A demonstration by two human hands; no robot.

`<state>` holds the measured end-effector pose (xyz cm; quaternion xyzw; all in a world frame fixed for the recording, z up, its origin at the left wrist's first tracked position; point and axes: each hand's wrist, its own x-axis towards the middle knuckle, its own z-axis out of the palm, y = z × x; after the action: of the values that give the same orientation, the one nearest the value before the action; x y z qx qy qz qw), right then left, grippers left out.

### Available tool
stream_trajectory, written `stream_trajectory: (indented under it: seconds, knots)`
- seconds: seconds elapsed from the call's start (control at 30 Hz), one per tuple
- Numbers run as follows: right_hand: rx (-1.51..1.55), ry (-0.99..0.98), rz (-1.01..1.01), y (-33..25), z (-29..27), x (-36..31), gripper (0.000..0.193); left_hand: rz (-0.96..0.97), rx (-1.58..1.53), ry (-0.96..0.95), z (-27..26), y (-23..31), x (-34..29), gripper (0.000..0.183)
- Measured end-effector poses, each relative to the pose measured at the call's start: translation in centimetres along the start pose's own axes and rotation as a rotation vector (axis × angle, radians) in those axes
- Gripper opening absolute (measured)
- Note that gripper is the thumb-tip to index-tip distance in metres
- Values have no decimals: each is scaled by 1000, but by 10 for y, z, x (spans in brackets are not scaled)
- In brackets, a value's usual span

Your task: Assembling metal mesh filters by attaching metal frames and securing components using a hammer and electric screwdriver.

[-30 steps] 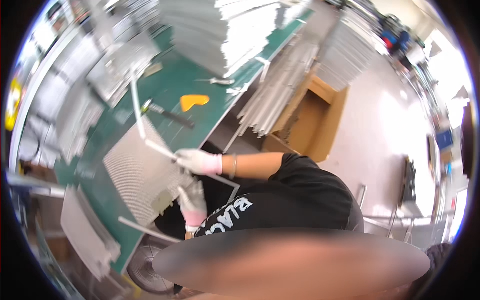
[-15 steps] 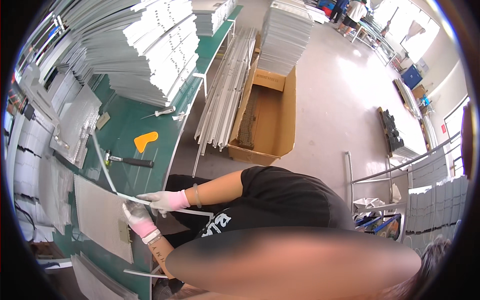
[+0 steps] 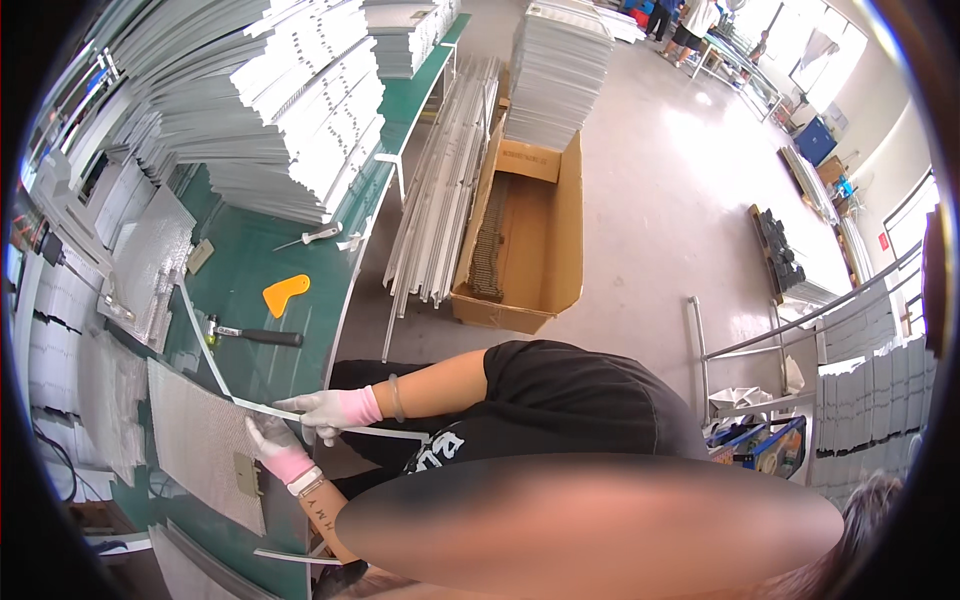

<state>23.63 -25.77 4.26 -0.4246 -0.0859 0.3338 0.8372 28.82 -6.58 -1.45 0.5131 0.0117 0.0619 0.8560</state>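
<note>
Both my hands wear white gloves with pink cuffs. My right hand is closed around a thin white frame strip, near the table's edge. The strip bends at a corner just beyond the fingers, one length running away over the green table. Close below it, my left hand is closed on the upper edge of a pale mesh panel; its fingertips are partly hidden. A small beige block lies on the panel's edge beside the left wrist.
On the green table lie a hammer, a yellow scraper and a screwdriver. Tall panel stacks stand behind. An open cardboard box and long metal strips are right of the table.
The whole view has shifted slightly. My left hand has moved a little away from the strip along the mesh panel's edge. My right hand keeps its hold on the strip.
</note>
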Motion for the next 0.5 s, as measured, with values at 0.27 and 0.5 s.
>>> stream_trajectory:
  seconds: [0.27, 0.5]
  knots:
    - [-584, 151, -74, -6, 15, -8, 67, 207, 650, 4, 24, 11, -12, 39]
    - [-384, 55, -77, -8, 10, -7, 67, 207, 726, 17, 30, 11, -13, 45]
